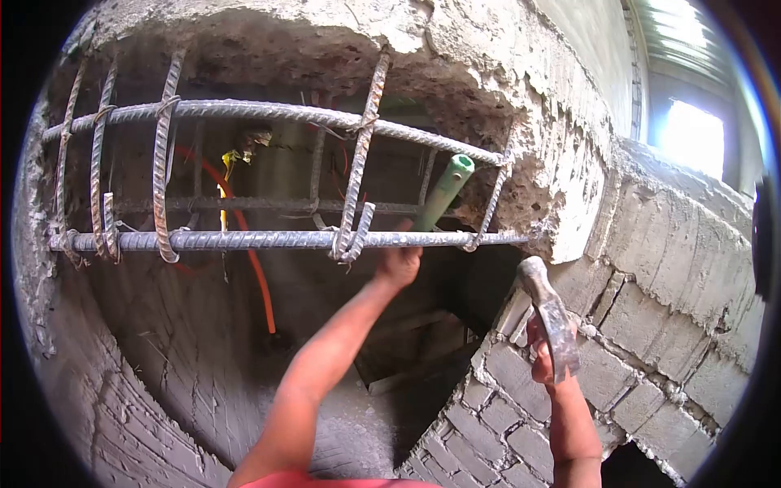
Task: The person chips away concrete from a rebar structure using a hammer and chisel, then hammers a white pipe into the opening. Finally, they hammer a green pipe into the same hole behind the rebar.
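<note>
My left hand [400,264] reaches up behind the lower horizontal rebar and is closed around a green pipe [443,193]. The pipe tilts up to the right, its open end showing inside the rebar cage close to the broken concrete. Part of my grip is hidden by the lower rebar [268,239]. On the right, my right hand [540,351] is wrapped round a hammer. The worn metal head of the hammer [555,321] faces me and covers much of its handle. It is apart from the pipe, in front of the block wall.
Rough broken concrete [521,175] borders the opening above and right. Vertical stirrups [161,154] and an upper rebar [268,111] cross it. An orange conduit [259,281] and yellow wire ends [228,163] hang behind. A mortared block wall [651,342] stands at the right.
</note>
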### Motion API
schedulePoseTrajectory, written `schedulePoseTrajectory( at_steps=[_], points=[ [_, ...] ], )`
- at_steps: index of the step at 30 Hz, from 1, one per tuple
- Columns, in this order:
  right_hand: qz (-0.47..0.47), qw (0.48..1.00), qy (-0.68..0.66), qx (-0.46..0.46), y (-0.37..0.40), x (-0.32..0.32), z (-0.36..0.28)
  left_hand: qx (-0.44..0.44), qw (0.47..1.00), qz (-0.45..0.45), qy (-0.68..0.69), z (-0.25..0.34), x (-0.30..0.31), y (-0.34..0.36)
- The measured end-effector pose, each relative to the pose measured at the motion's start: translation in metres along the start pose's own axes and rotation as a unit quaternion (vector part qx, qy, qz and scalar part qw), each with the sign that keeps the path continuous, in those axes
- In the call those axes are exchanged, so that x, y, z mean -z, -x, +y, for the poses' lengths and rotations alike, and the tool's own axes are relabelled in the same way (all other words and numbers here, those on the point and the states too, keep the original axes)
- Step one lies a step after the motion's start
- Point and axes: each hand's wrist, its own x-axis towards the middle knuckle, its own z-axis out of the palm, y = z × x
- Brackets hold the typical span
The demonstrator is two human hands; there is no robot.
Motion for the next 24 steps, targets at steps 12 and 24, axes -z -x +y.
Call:
schedulePoseTrajectory(
  at_steps=[12, 24],
  points=[
    [-0.047, 0.949, 0.225, 0.215, -0.061, 0.043, -0.017, -0.098, 0.970, 0.105, -0.197, -0.051, 0.011, 0.010],
    [-0.115, 0.896, 0.341, 0.259, -0.122, 0.064, -0.022, 0.178, 0.933, 0.017, 0.312, 0.024, -0.033, 0.009]
  ],
)
